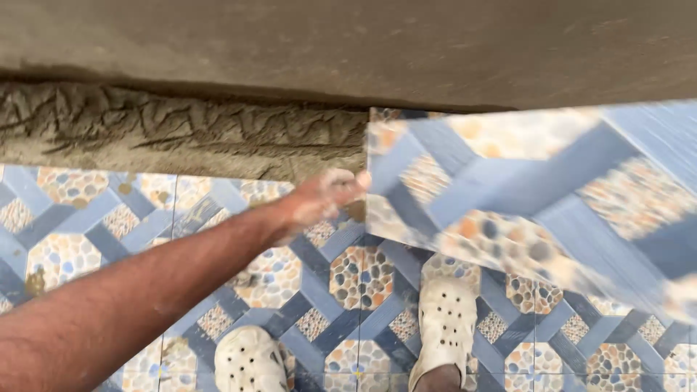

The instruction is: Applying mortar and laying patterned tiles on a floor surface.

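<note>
Blue-patterned tile [537, 196]: a large loose tile printed with blue bands and pebble-filled octagons in orange and cream, held tilted above the floor, filling the view from about 1 o'clock round to 4 o'clock; it is blurred by motion.
Left hand [323, 197]: reaches in from 8 o'clock on a bare forearm and meets the tile's left edge near the centre of the view; the fingers are closed on that edge, pale with mortar dust, though blur hides exactly how they wrap it.
Right hand [682, 297]: only a pale blurred patch at the tile's lower right corner, toward 4 o'clock; it seems to support the tile, but I cannot tell how the fingers are set.
Mortar bed [181, 131]: a grey-brown strip of wet mortar with combed ridges, running from 9 o'clock to the centre, just beyond the laid tiles and partly beneath the raised tile's left corner.
Bare screed [348, 43]: smooth grey-brown surface across the whole 12 o'clock band, past the mortar strip.
Laid floor tiles [80, 218]: same blue and pebble pattern, already down, covering the view from 9 o'clock through 6 o'clock to 5 o'clock, with smears of mortar on some.
White clogs [444, 327]: two perforated white shoes at 6 o'clock, standing on the laid tiles, the right one directly below the held tile's lower edge.
</note>
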